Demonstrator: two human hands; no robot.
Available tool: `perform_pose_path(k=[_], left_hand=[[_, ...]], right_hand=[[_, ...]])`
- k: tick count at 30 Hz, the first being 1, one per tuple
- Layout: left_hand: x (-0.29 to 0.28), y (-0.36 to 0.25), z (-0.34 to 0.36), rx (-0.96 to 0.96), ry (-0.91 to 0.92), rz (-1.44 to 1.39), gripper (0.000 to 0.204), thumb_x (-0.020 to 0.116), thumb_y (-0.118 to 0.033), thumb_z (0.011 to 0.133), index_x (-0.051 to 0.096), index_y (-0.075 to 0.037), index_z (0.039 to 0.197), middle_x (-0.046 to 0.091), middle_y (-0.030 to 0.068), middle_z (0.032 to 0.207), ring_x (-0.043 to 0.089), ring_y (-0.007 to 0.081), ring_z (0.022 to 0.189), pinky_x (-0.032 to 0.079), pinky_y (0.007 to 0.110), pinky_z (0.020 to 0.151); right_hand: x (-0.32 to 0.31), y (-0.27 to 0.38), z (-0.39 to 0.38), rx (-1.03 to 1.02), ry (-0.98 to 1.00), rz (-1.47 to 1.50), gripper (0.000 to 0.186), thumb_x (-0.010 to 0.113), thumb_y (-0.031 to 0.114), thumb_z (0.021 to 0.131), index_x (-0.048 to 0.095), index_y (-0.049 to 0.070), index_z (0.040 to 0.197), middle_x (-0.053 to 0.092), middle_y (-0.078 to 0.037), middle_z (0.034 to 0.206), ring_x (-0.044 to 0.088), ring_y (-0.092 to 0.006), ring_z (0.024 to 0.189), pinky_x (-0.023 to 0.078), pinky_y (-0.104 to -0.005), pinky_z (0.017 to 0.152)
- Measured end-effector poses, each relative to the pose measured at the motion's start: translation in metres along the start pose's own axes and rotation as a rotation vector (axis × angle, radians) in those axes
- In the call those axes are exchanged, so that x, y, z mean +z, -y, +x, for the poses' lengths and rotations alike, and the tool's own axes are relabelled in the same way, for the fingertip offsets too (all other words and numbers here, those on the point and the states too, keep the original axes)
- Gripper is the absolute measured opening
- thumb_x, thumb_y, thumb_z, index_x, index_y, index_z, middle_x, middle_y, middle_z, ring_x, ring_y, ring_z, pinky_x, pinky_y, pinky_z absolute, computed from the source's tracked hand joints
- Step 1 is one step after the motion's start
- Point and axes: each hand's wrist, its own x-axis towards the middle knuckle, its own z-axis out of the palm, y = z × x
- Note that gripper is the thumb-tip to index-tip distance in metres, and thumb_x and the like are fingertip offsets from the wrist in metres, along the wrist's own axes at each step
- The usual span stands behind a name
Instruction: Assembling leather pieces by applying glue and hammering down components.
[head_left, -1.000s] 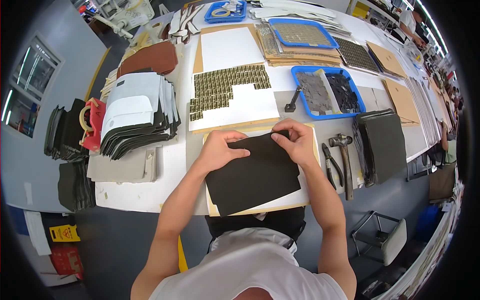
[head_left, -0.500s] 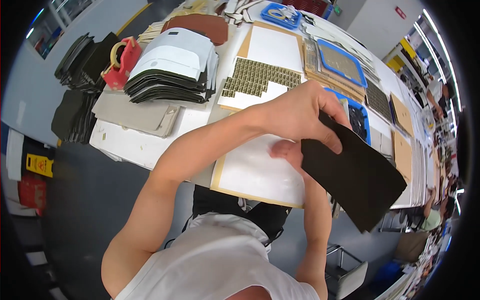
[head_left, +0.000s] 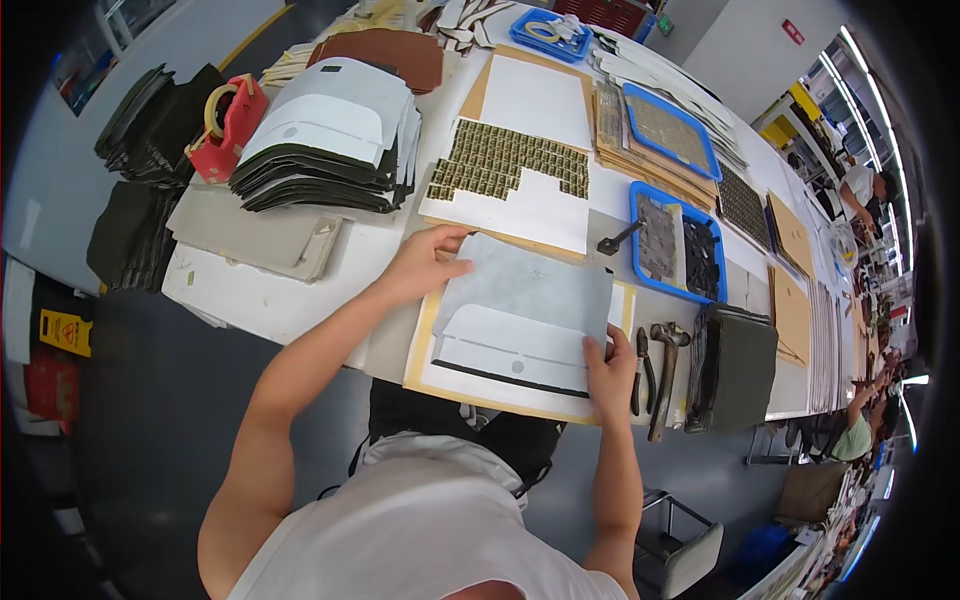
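Observation:
A flat flexible panel (head_left: 530, 290), grey and white on top with a thin dark strip along its near edge, lies over a white board with a yellowish border (head_left: 420, 368). My left hand (head_left: 432, 262) pinches the panel's far left corner between thumb and fingers. At its right edge, my right hand (head_left: 610, 375) grips it with the thumb on top. Right of the board lie pliers (head_left: 645, 375) and a hammer (head_left: 664, 380). Beside those tools stands a stack of dark panels (head_left: 738, 368).
A sheet bearing rows of small metallic pieces (head_left: 510, 160) lies beyond the board. A blue tray (head_left: 636, 232) holds dark pieces, with a black-handled tool (head_left: 620, 238) beside it. At left are stacked panels (head_left: 330, 125) and a red tape dispenser (head_left: 228, 130). People work far right.
The panel was raised at the right with its black side showing; now its grey-white side faces up over the board. My left hand has moved left, and my right hand's fingers have come into view.

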Motion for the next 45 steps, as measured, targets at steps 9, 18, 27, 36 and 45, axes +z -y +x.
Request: perform_pose_path(k=[9,18,27,36,45], left_hand=[[0.071,0.001,0.006,0.893,-0.101,0.819,0.037,0.073,-0.025,0.089,0.07,-0.008,0.122,0.059,0.0087,0.092,0.059,0.0257,0.09,0.049,0.04,0.079],[0.08,0.023,0.019,0.999,-0.182,0.921,0.039,0.073,-0.031,0.09,0.072,-0.008,0.122,0.055,0.0046,0.088,0.055,0.0234,0.084,0.046,0.038,0.074],[0.082,0.015,0.015,0.902,-0.121,0.955,0.043,0.065,-0.036,0.096,0.067,-0.01,0.131,0.055,0.0067,0.089,0.055,0.0253,0.086,0.044,0.04,0.075],[0.081,0.018,0.014,0.925,-0.154,0.938,0.048,0.067,-0.037,0.094,0.066,-0.008,0.131,0.056,0.009,0.091,0.055,0.0271,0.087,0.044,0.041,0.074],[0.082,0.024,0.017,0.865,-0.154,0.87,0.056,0.069,-0.038,0.092,0.063,0.001,0.131,0.06,0.0114,0.096,0.057,0.0295,0.091,0.046,0.042,0.08]], right_hand=[[-0.006,-0.007,0.009,0.003,0.062,-0.064,0.043,0.077,0.013,0.086,0.065,-0.005,0.123,0.056,-0.001,0.065,0.043,-0.0083,0.058,0.036,-0.0293,0.052],[-0.059,-0.002,0.079,-0.272,-0.275,-0.315,0.038,0.075,0.014,0.085,0.07,0.004,0.122,0.074,-0.014,0.087,0.072,-0.0253,0.073,0.057,-0.0371,0.07],[-0.084,-0.017,0.204,-0.221,-0.248,-0.602,0.022,0.072,0.015,0.082,0.079,0.008,0.102,0.076,-0.017,0.099,0.074,-0.0342,0.094,0.057,-0.0423,0.084],[-0.09,-0.021,0.228,-0.074,-0.163,-0.614,0.025,0.069,0.013,0.076,0.08,0.009,0.098,0.077,-0.016,0.096,0.074,-0.0346,0.095,0.057,-0.0409,0.089],[-0.095,-0.017,0.236,-0.054,-0.108,-0.67,0.026,0.072,0.011,0.07,0.081,0.009,0.093,0.076,-0.019,0.095,0.074,-0.0363,0.092,0.058,-0.0408,0.087]])
